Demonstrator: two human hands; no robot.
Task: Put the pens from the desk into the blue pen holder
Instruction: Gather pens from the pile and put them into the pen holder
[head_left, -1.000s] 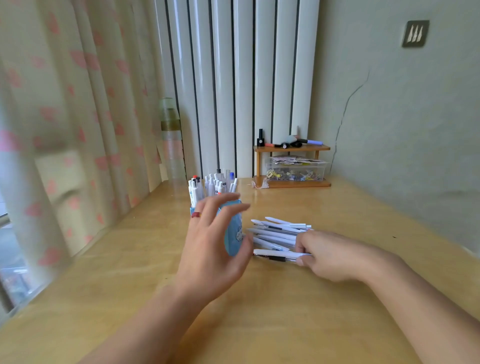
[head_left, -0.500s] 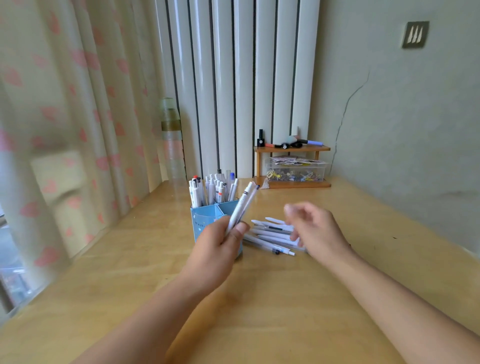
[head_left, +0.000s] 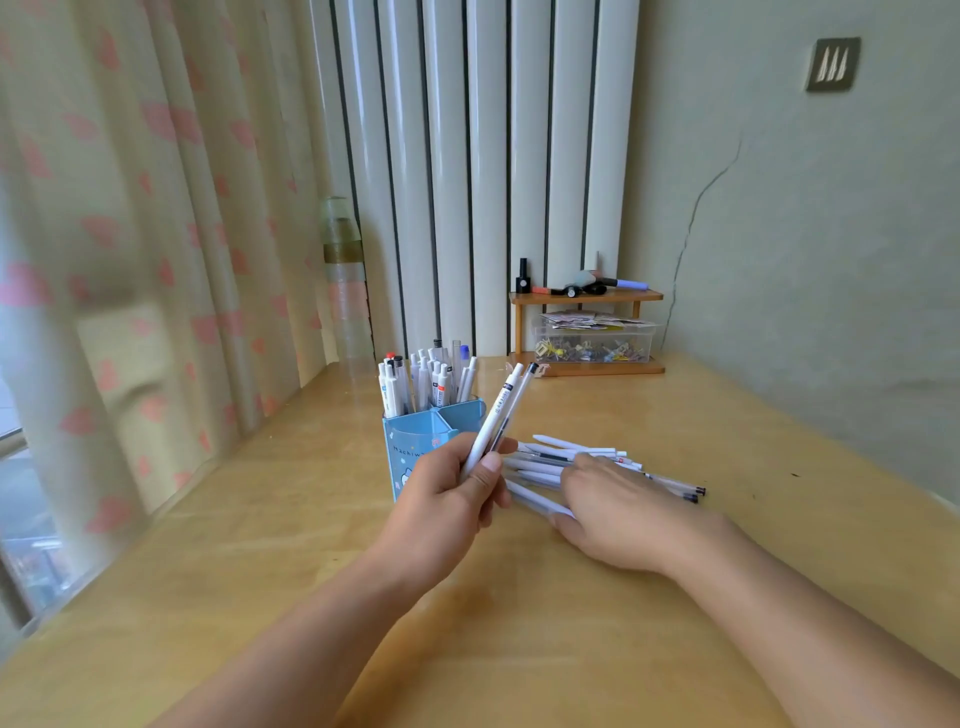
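Note:
The blue pen holder (head_left: 415, 436) stands mid-desk with several white pens upright in its back compartments. My left hand (head_left: 447, 493) is just in front of the holder, shut on two white pens (head_left: 498, 410) that point up and to the right. A loose pile of white pens (head_left: 561, 460) lies flat on the desk to the right of the holder. My right hand (head_left: 618, 509) rests palm down on that pile, fingers over the near pens; whether it grips one is hidden.
A small wooden shelf (head_left: 587, 296) with a clear box of clips (head_left: 592, 345) stands at the back by the radiator. A clear bottle (head_left: 345, 291) stands at the back left beside the curtain. The wall runs along the desk's right side.
My right hand has dropped from above the pile back onto the pens. My left hand still holds the two pens, which it took a second ago.

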